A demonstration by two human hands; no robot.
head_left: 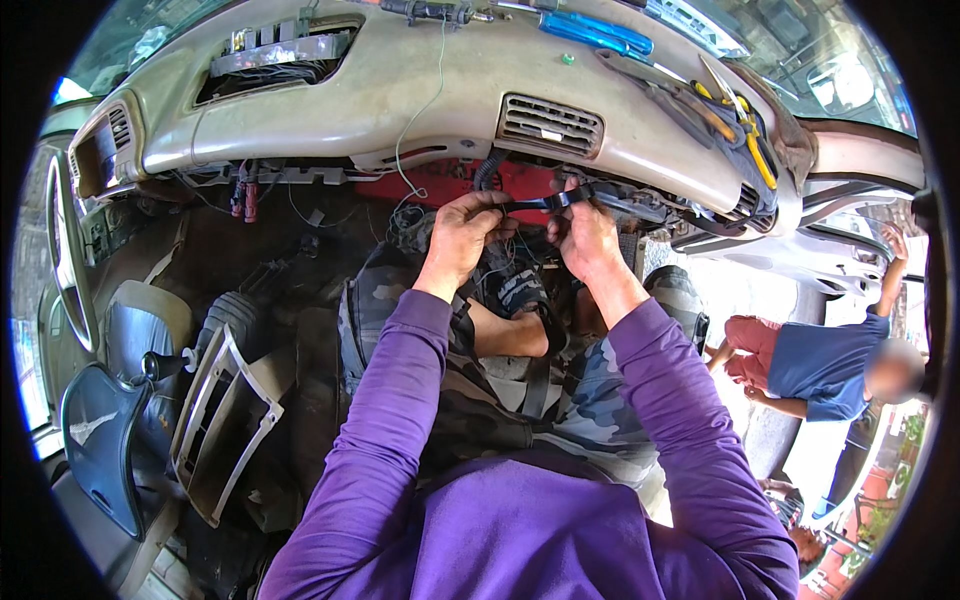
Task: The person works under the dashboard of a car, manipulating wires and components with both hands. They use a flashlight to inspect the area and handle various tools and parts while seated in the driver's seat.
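Just under the dashboard edge, a strip of black tape [524,205] stretches between my two hands. My left hand [462,238] pinches its left end between thumb and fingers. My right hand [590,242] is closed around the other end, where the tape looks wound into a roll, partly hidden by the fingers. Loose wires [405,212] hang beside and below my left hand. A black corrugated conduit [487,170] comes down behind the tape, in front of a red panel [430,183].
The beige dashboard [400,90] carries blue-handled tools [600,35] and yellow-handled pliers [760,155]. A green wire [436,90] trails over its edge. Left are a gear lever [172,364] and a loose trim frame [262,400]. A person [820,365] is outside the open door at right.
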